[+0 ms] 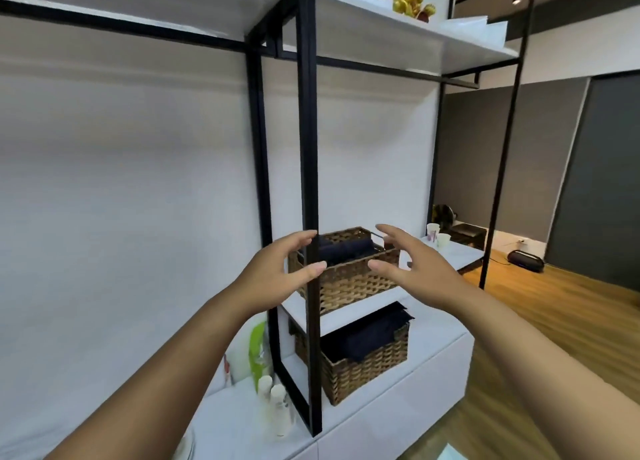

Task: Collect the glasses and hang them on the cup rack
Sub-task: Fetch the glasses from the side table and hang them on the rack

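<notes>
2 rough woven wicker baskets (360, 286) (dark cloth inside) sit on a matt black metal frame (310, 148).

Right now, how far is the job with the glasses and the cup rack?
Nothing looks done: no glass and no cup rack shows in this view. In hand: nothing. The left hand and right hand are both open and empty, raised in front of the upper wicker basket, which holds dark folded cloth. Left: the whole job. Two paper cups stand further right, but they are not glasses.

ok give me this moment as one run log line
left hand: open, empty | right hand: open, empty | both raised before upper wicker basket | glasses: none visible | cup rack: not visible
</notes>
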{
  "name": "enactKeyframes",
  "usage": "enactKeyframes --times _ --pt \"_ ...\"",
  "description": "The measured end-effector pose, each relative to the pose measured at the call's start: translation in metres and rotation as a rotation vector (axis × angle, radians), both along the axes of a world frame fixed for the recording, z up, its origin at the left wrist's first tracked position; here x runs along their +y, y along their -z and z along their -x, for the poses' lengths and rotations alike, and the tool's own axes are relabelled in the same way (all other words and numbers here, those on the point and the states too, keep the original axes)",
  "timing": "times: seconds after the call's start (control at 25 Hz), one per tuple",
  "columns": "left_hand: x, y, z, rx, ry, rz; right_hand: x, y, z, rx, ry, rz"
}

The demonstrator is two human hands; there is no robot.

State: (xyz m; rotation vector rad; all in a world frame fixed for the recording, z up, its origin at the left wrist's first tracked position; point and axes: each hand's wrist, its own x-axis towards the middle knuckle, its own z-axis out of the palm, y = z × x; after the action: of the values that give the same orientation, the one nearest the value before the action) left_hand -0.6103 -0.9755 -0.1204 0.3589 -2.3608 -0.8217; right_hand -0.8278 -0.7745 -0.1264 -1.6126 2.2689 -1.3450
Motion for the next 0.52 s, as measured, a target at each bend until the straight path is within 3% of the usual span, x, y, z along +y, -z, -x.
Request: enactKeyframes --times 0.52 --pt "0.124 -0.008 0.297 -0.016 0.352 0.021 0.169 0.000 0.191 0.070 0.440 -0.022"
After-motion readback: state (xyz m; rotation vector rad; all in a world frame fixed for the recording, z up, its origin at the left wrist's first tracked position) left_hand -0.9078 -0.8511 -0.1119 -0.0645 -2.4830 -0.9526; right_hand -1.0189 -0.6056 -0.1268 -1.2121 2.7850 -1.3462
